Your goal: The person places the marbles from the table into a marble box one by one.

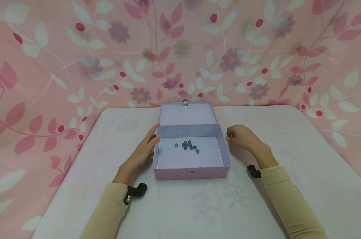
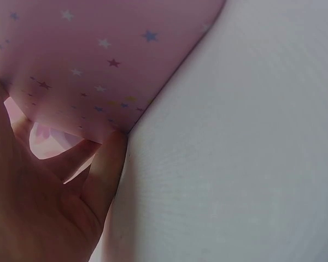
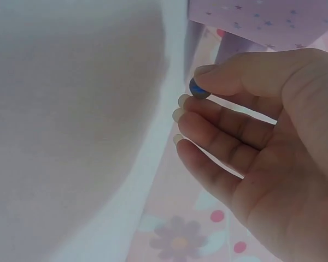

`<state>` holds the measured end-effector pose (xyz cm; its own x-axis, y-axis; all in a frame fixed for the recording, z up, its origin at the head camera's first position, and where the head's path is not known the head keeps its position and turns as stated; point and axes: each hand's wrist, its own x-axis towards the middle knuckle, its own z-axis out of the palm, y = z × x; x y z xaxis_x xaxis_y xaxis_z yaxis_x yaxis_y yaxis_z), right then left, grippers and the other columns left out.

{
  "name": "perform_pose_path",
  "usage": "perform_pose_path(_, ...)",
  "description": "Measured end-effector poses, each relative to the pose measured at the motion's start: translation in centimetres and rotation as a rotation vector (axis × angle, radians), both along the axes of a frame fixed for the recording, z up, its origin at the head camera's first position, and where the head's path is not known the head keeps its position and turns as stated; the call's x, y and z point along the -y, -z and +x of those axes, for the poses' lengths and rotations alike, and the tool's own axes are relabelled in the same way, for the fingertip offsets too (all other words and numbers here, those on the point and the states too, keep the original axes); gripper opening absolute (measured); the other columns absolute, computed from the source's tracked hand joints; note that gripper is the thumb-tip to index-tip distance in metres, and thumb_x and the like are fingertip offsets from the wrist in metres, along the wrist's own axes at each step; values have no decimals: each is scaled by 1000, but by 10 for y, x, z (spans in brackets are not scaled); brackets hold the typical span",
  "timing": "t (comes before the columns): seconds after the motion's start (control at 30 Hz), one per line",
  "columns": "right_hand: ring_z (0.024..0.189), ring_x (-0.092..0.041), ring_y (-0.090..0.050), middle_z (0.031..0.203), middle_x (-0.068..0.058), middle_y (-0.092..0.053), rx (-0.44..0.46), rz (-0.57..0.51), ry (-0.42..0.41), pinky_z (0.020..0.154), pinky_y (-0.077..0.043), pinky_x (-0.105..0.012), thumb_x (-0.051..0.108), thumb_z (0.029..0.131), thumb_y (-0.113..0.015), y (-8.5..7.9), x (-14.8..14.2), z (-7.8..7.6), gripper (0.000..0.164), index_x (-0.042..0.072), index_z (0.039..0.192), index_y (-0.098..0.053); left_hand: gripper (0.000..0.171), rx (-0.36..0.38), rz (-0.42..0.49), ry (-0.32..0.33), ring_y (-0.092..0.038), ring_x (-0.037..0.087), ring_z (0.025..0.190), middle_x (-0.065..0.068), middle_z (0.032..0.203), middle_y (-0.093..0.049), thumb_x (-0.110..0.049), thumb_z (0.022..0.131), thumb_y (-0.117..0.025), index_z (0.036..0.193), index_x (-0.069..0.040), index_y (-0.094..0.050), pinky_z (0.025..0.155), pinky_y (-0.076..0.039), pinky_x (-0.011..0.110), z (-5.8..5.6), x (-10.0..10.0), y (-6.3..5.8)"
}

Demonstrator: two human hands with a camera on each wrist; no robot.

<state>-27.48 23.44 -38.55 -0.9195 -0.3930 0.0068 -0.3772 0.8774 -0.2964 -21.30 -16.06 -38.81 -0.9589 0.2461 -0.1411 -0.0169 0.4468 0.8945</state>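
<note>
An open lilac tin box [image 1: 192, 173] stands on the table with its hinged lid [image 1: 186, 113] tilted back. Several glass marbles [image 1: 186, 145], blue, green and amber, lie together on the box floor. My left hand [image 1: 140, 151] rests against the box's left side, its fingers extended; in the left wrist view the fingertips touch the star-patterned wall [image 2: 104, 65] near its lower edge. To the right of the box, just above the table, my right hand [image 1: 247, 139] pinches a dark marble with blue in it [image 3: 199, 89] between thumb and index finger.
A white cloth [image 1: 198, 205] covers the table. Behind it hangs a pink floral curtain [image 1: 180, 49]. Black wrist cameras [image 1: 137, 190] are strapped at both sleeves, close above the tabletop.
</note>
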Motion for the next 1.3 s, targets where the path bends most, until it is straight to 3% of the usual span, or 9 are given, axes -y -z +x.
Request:
perform_pose_path(0.23,75,-23,-55,79,-8,-62,-15,-31,-8,70,-48,-39,2,83,-61,-5,4,1,17,1,97,-70,61,-8,-5,3,-21,33,153,3,168,-14,-55,104,-36,158,-44,-10,108,-43,61,-1,0,0)
perform_pose_path(0.57,76,-22,-56,82,-8,-64,-52,-50,-32,71,-50,-41,2,86,-60,-11,7,5,15,2,96,-70,62,2,6,3,-20,35,154,4,168,-12,-55,104,-37,158,-44,-10,110,-37,65,-1,0,2)
perform_pose_path(0.83,77,-22,-57,84,-7,-65,-95,-82,-55,72,-49,-39,1,85,-60,-13,12,7,16,5,96,-71,61,-8,5,-4,-19,32,154,2,168,-13,-55,104,-37,158,-45,-10,109,-41,62,-2,0,4)
perform_pose_path(1.07,76,-21,-55,81,-5,-62,-126,-97,-67,70,-46,-35,0,85,-59,-15,16,7,15,6,92,-70,54,-28,9,-20,-20,30,154,-2,168,-14,-53,104,-36,152,-58,-9,106,-44,61,-21,8,39)
perform_pose_path(1.3,76,-21,-54,80,-5,-61,-131,-92,-64,69,-44,-34,-1,85,-58,-14,18,8,14,5,91,-69,51,-51,24,-22,-23,31,153,-1,167,-18,-55,104,-37,148,-63,-13,105,-45,61,-21,8,40)
